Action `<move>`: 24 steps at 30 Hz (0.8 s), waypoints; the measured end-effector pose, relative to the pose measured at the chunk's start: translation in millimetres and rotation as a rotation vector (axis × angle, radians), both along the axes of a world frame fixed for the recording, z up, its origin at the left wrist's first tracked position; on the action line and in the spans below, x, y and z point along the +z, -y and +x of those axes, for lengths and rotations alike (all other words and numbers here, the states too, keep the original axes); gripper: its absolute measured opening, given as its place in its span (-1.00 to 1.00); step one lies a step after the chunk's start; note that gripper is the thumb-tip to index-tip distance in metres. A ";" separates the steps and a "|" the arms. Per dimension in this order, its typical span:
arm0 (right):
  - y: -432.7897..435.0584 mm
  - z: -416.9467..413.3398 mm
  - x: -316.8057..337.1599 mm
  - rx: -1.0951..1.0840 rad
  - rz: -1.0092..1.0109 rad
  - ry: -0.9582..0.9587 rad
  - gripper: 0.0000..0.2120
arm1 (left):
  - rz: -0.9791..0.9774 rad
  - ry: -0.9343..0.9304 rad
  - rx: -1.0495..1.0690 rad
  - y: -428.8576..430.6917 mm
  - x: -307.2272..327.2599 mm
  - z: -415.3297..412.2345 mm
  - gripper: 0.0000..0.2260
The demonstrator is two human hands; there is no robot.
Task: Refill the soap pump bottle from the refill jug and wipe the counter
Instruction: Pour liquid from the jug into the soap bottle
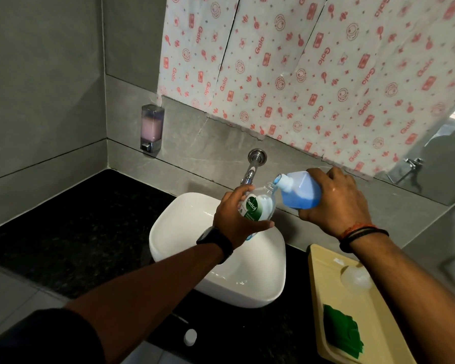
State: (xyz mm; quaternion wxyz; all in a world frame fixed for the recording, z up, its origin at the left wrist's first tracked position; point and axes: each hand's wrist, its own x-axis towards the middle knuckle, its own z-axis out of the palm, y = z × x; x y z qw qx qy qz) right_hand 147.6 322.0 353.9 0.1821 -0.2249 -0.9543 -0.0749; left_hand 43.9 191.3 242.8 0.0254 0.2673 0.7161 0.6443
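Above the white basin [184,232], the left hand [237,222] grips the tilted soap pump bottle [259,206] while the right hand [336,198] clasps the upended refill jug [300,191], spout at its neck; any wobble risks blue soap spilling past the narrow opening.

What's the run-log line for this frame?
phase: pouring | left hand: holds soap bottle over sink | right hand: tips refill jug into it | cloth: on tray
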 end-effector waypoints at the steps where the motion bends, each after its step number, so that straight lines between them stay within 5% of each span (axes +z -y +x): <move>1: -0.2 0.1 0.1 0.000 0.000 0.001 -0.20 | -0.002 0.001 -0.002 -0.2 0.1 0.1 -0.25; 24: -3.5 1.5 -1.5 0.004 0.014 -0.001 -0.21 | -0.032 0.001 -0.010 -2.8 -2.6 0.8 -0.24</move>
